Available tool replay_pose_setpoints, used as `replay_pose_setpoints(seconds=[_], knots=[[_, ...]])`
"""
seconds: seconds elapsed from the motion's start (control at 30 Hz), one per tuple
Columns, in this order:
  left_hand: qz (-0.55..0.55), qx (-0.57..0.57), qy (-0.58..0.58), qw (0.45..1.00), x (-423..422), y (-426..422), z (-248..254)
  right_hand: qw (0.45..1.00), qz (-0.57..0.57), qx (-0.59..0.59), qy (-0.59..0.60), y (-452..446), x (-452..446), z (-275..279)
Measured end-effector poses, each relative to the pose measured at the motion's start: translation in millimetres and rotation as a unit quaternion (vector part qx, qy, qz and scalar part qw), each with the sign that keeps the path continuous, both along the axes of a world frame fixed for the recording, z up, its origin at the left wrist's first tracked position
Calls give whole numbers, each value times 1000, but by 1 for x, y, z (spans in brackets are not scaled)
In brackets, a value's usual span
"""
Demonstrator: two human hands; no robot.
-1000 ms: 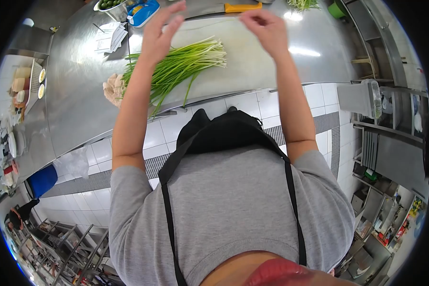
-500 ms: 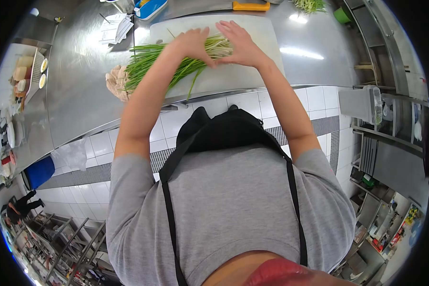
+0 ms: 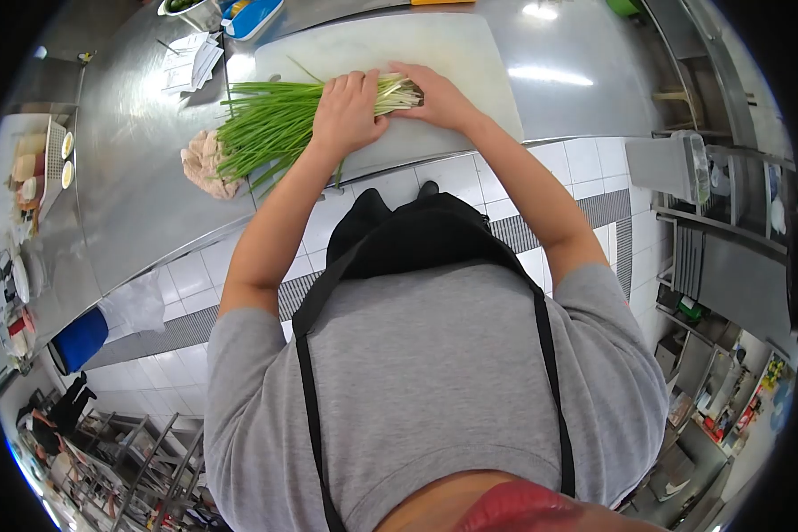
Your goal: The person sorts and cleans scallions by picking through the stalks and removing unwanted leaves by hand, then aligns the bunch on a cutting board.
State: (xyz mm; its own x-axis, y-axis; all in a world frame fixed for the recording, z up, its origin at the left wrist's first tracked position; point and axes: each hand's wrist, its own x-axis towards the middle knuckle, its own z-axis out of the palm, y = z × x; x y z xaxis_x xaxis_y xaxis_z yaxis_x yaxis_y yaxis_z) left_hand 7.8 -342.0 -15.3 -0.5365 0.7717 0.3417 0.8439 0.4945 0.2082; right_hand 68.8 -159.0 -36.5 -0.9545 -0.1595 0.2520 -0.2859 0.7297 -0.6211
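Observation:
A bunch of spring onions (image 3: pixel 270 124) lies across the white cutting board (image 3: pixel 470 62), green tops to the left and white ends to the right. My left hand (image 3: pixel 348 111) is wrapped over the middle of the bunch, fingers together on top. At the white root ends, my right hand (image 3: pixel 439 96) cups the bunch between thumb and fingers. The green tops reach past the board's left edge, beside a crumpled beige cloth (image 3: pixel 209 166).
Behind the board are a blue container (image 3: pixel 255 19), a metal pot (image 3: pixel 195 13) and an orange-handled tool (image 3: pixel 442 2). Paper slips (image 3: pixel 191 62) lie on the steel counter (image 3: pixel 142 160). A blue bin (image 3: pixel 78 340) stands on the floor at left; another person (image 3: pixel 58 412) is farther back.
Both hands have come down from hovering with spread fingers and closed on the spring onions. The right hand is now around the white ends. The view has shifted slightly.

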Motion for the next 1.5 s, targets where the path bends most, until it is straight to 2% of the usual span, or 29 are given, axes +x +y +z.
replay_pose_setpoints(seconds=[0.07, 0.17, 0.27, 0.37, 0.43, 0.57, 0.67, 0.77, 0.97, 1.07, 1.13, 1.23, 1.33, 1.47, 1.5], knots=[[1, -9, -4, 1000, 1, 0, 1, 1000, -4, 1, 19, -1, 2, -6], [12, -29, -5, 999, 2, 1, 4, 997, 37, -71, -11, 7, 1, 6], [37, -47, -4, 998, 6, 7, 5, 989, -2, -147, 10, 0, 4, 34], [48, -33, 4, 998, 6, 11, 0, 983, 16, 67, 171, 5, -1, 18], [47, -8, 14, 999, 4, 11, -2, 983, 7, 117, 138, 3, 3, 21], [27, -47, -35, 998, -4, 11, 6, 984, 12, 163, 67, 2, 20, 25], [23, -87, -50, 995, -9, 16, 12, 983, -61, 105, 134, -7, 27, 33], [27, -115, -52, 992, -4, 18, 14, 963, -96, 232, 96, -12, 21, 23], [14, -41, -43, 998, 4, 9, 6, 946, 75, 310, -63, 10, -26, 32], [-3, -6, -60, 998, -6, 8, 0, 953, 97, 285, 28, 19, -26, 20], [-10, 40, -70, 997, -11, 6, -7, 962, 89, 256, 27, 18, -22, 18], [65, -3, -147, 987, -12, 19, -11, 966, 81, 247, 2, 17, -21, 18], [93, -8, 0, 996, 6, 23, -10, 975, 59, 212, 11, 22, -20, 11], [80, -19, 39, 996, 15, 20, 4, 976, -36, 208, -46, 34, -2, 14], [70, 3, 45, 997, 13, 19, 4, 987, -25, 156, -33, 32, 0, 20]])
